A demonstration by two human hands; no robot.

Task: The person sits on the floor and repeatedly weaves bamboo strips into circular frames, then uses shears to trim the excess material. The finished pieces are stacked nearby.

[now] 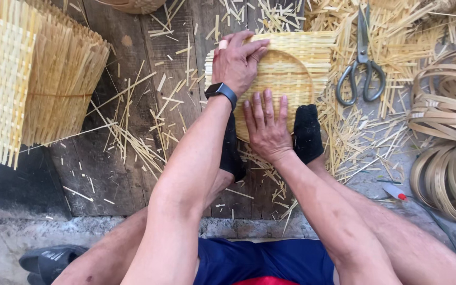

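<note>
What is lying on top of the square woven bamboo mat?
Both hands press flat on the square woven bamboo mat: left hand at its left edge, right hand at its near edge, between two black-socked feet. Whatever lies beneath the mat is covered.

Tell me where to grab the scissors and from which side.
Take the scissors by the two finger loops, which point toward the person, coming from the near side. The blades point away, closed, lying flat on bamboo scraps, with nothing covering the loops.

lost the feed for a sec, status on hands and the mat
Left hand and right hand flat on woven bamboo mat. Both feet pinning it. Scissors beside, clear.
</note>
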